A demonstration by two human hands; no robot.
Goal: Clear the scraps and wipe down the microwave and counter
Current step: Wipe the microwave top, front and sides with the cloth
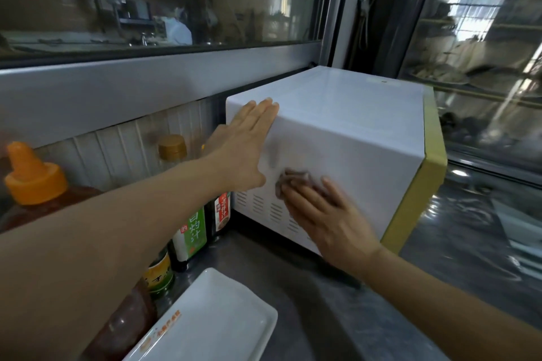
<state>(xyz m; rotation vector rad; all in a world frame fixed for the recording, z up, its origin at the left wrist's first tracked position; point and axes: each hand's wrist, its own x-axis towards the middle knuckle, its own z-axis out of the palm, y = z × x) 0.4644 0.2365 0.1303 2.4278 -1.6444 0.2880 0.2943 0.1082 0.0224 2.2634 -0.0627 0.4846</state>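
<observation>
A white microwave [352, 126] with a yellow front stands on the grey counter [337, 316], its vented side wall facing me. My left hand [243, 149] lies flat and open against the upper back edge of that side wall. My right hand [322, 214] presses a small brownish-grey cloth [293, 182] against the side wall just above the vent slots. The cloth is mostly hidden under my fingers and looks blurred.
A white rectangular plate [211, 322] lies on the counter near me. Several sauce bottles stand along the wall at left, among them an orange-capped bottle [32, 179] and a green-labelled bottle [190, 234]. A window sill [146, 82] runs behind; a glass door [484, 67] is at right.
</observation>
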